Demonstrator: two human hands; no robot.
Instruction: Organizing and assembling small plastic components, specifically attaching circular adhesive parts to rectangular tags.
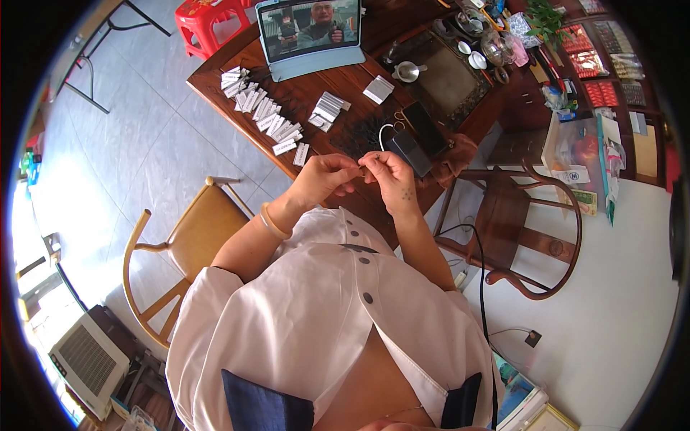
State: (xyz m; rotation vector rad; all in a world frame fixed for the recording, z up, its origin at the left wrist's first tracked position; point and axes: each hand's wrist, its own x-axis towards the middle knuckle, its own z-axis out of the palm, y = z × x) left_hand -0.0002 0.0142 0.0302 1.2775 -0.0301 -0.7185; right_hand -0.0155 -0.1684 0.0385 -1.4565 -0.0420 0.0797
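Observation:
My left hand (327, 177) and my right hand (389, 178) meet in front of my chest, at the near edge of the dark wooden table (316, 79). Fingertips of both are pinched close together; whatever lies between them is too small to make out. Just beyond sits a loose heap of thin dark strands (352, 138). Many small white boxes (267, 121) lie in an overlapping row on the left of the table, one white box (302, 154) close to my left hand. A bundle of silvery-white boxes (329, 110) and a smaller stack (378, 89) lie farther in.
A black power bank (408, 152) with a white cable and a dark phone (425, 128) lie beyond my right hand. At the back stands a tablet (310, 32). A tea tray (442, 75) holds cups. Chairs flank me: tan (208, 223) left, brown wooden (499, 215) right.

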